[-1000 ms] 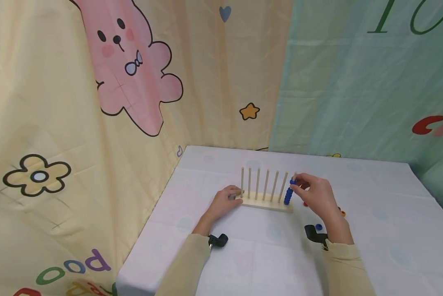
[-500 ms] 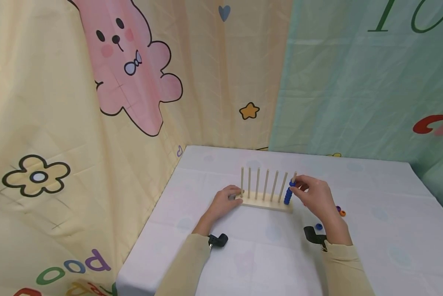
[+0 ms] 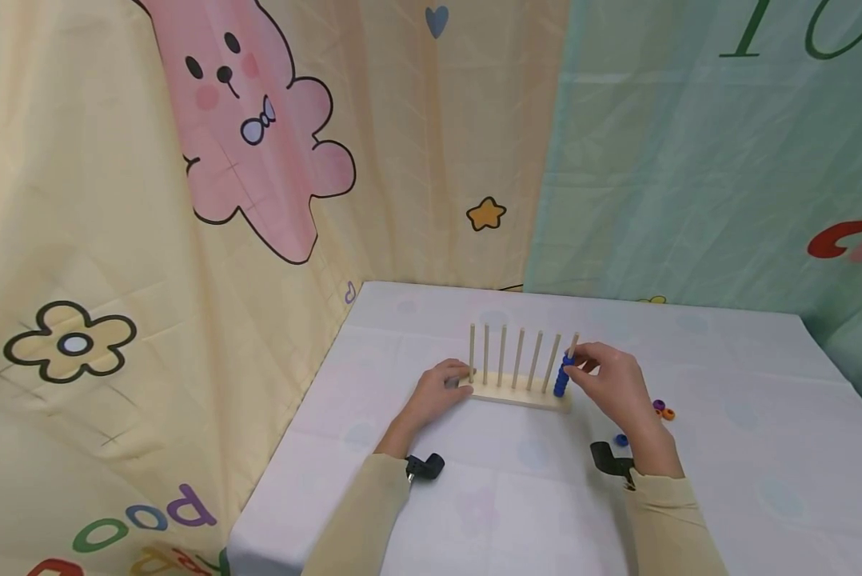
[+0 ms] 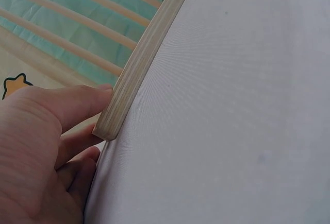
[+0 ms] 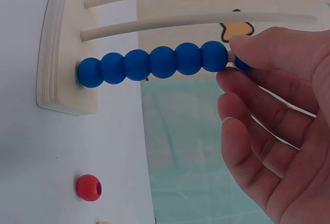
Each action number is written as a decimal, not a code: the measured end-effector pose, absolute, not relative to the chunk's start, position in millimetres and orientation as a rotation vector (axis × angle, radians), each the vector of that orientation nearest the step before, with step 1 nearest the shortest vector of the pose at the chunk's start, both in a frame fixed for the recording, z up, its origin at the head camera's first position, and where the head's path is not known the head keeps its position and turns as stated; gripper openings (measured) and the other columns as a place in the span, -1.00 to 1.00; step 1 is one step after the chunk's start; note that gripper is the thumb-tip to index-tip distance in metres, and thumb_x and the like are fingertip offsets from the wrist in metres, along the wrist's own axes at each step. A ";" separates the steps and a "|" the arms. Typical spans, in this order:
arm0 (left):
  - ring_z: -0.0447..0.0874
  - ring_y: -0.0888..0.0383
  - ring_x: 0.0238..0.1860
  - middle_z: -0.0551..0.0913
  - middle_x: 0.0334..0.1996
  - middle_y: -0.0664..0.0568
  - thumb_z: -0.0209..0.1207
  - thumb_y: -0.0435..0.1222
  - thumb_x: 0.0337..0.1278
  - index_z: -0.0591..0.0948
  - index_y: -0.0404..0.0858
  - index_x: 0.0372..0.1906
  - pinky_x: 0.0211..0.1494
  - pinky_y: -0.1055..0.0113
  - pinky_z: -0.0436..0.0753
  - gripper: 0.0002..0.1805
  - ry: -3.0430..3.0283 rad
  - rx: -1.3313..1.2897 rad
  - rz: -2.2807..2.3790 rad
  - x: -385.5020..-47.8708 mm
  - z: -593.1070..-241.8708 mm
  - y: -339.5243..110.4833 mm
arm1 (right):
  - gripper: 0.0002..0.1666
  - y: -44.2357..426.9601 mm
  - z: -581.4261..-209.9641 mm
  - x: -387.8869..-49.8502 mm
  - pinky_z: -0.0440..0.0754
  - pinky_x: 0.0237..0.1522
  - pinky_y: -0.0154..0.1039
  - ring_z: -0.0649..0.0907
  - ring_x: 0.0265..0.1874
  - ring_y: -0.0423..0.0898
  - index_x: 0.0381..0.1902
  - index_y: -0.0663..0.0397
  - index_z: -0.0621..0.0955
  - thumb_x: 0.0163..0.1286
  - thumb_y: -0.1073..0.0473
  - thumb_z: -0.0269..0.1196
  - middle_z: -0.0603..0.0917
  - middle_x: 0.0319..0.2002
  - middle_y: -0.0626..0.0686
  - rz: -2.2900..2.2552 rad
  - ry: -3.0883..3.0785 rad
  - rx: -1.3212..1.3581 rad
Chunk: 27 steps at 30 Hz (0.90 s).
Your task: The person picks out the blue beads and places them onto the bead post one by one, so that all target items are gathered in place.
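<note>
A wooden peg rack with a row of upright rods stands on the table. My left hand grips the rack's left end, thumb and fingers around the base edge in the left wrist view. On the rightmost rod sits a stack of several blue beads. My right hand pinches one more blue bead between thumb and forefinger, partly hidden by the thumb. That bead is threaded on the same rod, a small gap away from the stack in the right wrist view. The other rods carry no beads.
A loose blue bead lies beside my right wrist. Purple and orange beads lie farther right. Near the rack's right end is a red bead. A printed curtain hangs behind the white table.
The pinched blue bead has slid down the rightmost rod toward the stack, my right hand lowering slightly with it. My left hand stays on the rack.
</note>
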<state>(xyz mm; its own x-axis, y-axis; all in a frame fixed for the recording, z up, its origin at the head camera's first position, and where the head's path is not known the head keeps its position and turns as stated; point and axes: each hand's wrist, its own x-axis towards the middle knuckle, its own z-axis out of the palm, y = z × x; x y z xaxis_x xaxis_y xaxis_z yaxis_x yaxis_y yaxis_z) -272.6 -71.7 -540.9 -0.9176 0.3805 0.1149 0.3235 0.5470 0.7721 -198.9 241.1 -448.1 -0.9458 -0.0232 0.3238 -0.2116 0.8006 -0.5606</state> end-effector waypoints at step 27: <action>0.36 0.04 0.41 0.53 0.30 0.08 0.30 -0.11 0.29 0.65 -0.15 0.24 0.45 0.08 0.32 -0.54 2.705 0.616 1.323 -272.6 -540.8 -72.9 | -0.56 242.8 -452.1 -200.5 0.66 -0.10 0.10 0.64 -0.15 0.10 0.10 0.23 0.66 0.28 0.22 0.44 0.72 -0.15 0.16 0.907 -2.736 0.149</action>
<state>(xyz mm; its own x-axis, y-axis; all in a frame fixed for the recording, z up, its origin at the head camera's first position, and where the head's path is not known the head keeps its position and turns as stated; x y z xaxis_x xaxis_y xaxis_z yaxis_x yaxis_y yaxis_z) -272.6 -72.9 -540.8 -0.9174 0.3816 0.1128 0.3234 0.5496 0.7703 -200.5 242.8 -452.1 -0.9622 -0.0169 0.2717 -0.1758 0.8006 -0.5728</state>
